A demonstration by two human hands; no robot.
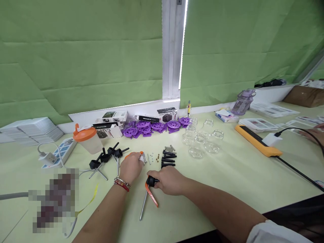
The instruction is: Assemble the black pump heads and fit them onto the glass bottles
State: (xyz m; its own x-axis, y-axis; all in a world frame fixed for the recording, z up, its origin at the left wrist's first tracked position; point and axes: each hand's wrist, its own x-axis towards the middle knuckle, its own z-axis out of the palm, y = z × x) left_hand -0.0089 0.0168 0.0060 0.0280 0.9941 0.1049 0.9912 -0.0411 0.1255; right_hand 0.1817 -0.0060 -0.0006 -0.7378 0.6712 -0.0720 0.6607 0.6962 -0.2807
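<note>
My right hand grips a black plastic clamp part with a long metal rod and an orange lever sticking out towards me. My left hand is closed beside some metal pins; orange pieces show behind its fingers, and what the fingertips hold is hidden. Tiny brass pieces and small clear bits lie between the hands. Black plastic handles are lined up beyond my right hand, with springs behind them. More black clamp parts with rods lie left of my left hand.
Purple wheel-shaped parts and cup holder boxes line the wall. Clear jars stand right of centre. An orange-lidded cup, power strip and yellow power bar flank the workspace. Another person's hand is at far right.
</note>
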